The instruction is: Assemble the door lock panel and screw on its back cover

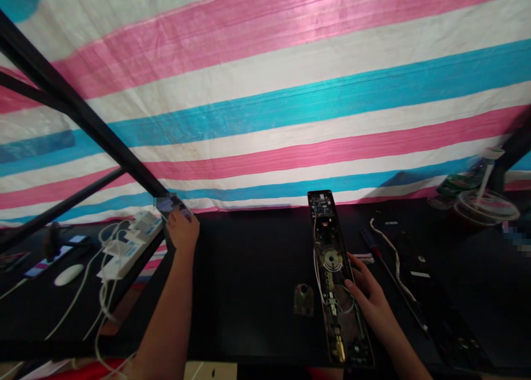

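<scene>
In the head view, a long black door lock housing point(337, 236) lies with its inside facing up. A circuit board point(321, 206), a round metal disc point(332, 260), thin wires and a brass cylinder point(338, 348) show within it. My right hand point(371, 300) grips its right edge, the thumb over the rim and the other fingers along the side. To the far left, my left hand point(182, 230) reaches to a smartphone point(168, 204) leaning by a dark post, with bent fingers on its lower part. A small metal plate point(304, 300) with a hole sits left of the housing.
Right of the housing lie a screwdriver point(394, 277), a white cable point(392, 247) and a long dark panel point(431, 291). A plastic cup point(485, 211) with a straw stands back right. At left are a power strip point(124, 253), loose white cables and a mouse point(68, 275). Striped sheeting point(265, 120) hangs behind.
</scene>
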A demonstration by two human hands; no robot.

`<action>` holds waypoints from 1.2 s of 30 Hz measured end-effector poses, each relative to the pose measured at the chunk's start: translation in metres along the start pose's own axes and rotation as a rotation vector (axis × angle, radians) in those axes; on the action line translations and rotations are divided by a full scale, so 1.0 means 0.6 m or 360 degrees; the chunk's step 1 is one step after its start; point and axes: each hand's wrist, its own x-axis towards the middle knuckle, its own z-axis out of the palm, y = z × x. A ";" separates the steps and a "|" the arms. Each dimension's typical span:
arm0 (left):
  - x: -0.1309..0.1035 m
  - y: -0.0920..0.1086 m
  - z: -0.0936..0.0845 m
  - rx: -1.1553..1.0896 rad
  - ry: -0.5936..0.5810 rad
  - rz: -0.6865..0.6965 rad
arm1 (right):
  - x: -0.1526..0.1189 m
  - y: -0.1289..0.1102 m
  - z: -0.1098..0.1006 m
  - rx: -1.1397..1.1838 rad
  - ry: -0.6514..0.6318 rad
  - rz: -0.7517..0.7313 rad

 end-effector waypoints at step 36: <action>-0.581 0.296 -0.052 -0.1337 -0.1038 -0.0034 | 0.005 -0.006 0.003 0.0023 -0.0084 -0.0076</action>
